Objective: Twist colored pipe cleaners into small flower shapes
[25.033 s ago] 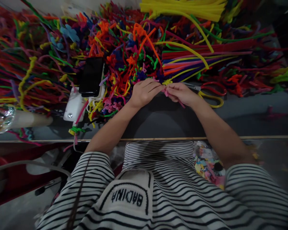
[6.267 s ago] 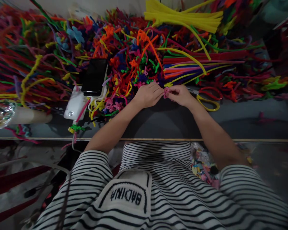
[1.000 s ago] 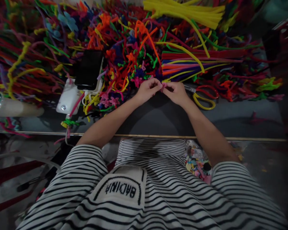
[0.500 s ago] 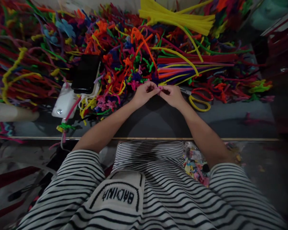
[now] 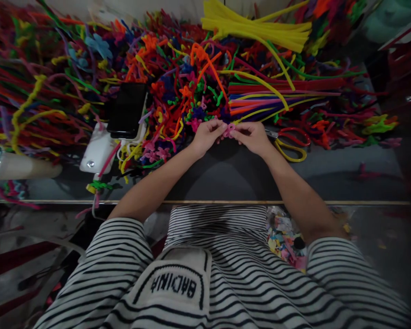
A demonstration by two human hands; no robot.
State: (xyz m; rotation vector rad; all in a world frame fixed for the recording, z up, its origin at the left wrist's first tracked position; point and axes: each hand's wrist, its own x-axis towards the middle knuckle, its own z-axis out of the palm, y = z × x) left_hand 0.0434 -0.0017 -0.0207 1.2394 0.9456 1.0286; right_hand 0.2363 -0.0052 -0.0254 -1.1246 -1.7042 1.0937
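Note:
A small pink pipe cleaner [image 5: 229, 130], bent into loops, is pinched between my two hands just above the dark table. My left hand [image 5: 208, 134] grips its left side with thumb and fingertips. On the other side, my right hand [image 5: 253, 136] pinches it the same way. Close behind the hands lies a bundle of straight pipe cleaners [image 5: 250, 100] in red, orange, purple and yellow. Scissors [image 5: 292, 142] with red and yellow handles rest right beside my right hand. Pink pipe cleaner flowers [image 5: 155, 153] lie left of my left hand.
A black phone [image 5: 127, 109] and a white power bank [image 5: 97, 151] with a cable sit on the left. Heaps of coloured pipe cleaners line the table's back. A thick yellow bundle [image 5: 256, 28] tops them. The table's front edge [image 5: 222, 202] runs before my body.
The pink pipe cleaner shows more between my fingers, its loops now visible, and my hands are slightly farther apart. The whole view has shifted a little.

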